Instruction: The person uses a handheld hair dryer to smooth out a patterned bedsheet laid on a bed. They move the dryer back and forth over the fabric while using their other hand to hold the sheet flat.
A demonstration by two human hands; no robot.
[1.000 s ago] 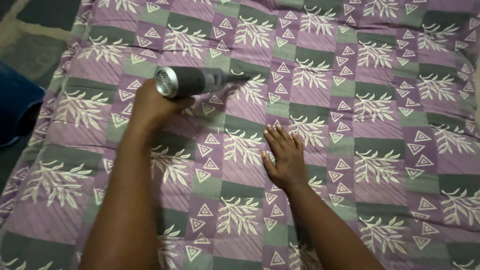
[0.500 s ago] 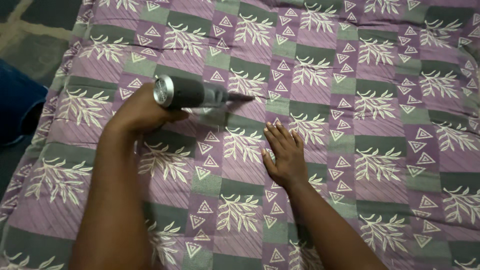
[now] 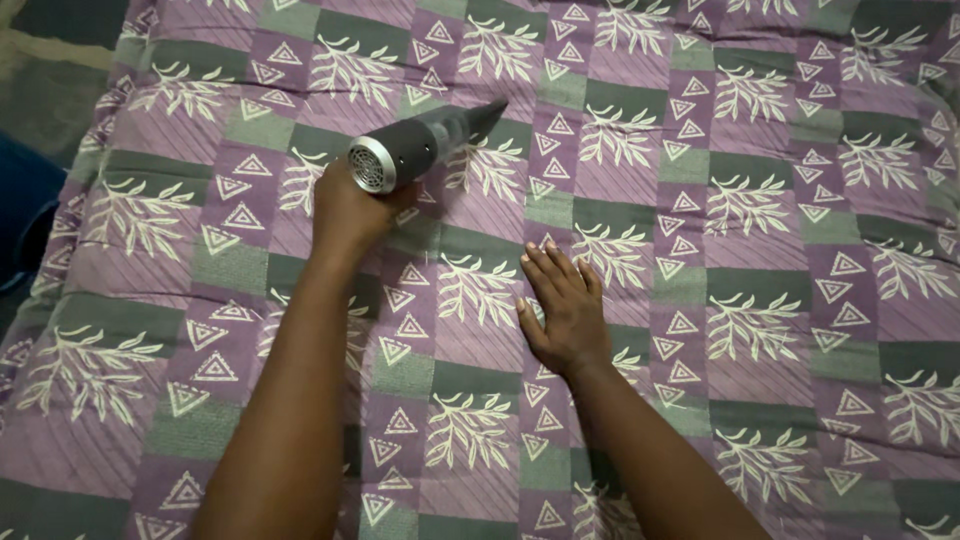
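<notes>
1. Left hand [image 3: 348,212] is closed round the handle of a grey handheld vacuum [image 3: 420,146]; its nozzle points far-right, tip on the bedspread [image 3: 760,300].
2. The vacuum looks rigid and smooth, likely light for one hand; the handle under the body is the best hold.
3. Right hand [image 3: 562,308] lies open, palm flat, pressing the soft cloth.

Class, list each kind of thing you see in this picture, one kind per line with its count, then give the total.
Hands: 2, the left hand gripping the tool and the right hand flat on the cloth
Grey handheld vacuum: 1
Purple and green patterned bedspread: 1
Blue object at the left edge: 1
Total: 5
</notes>
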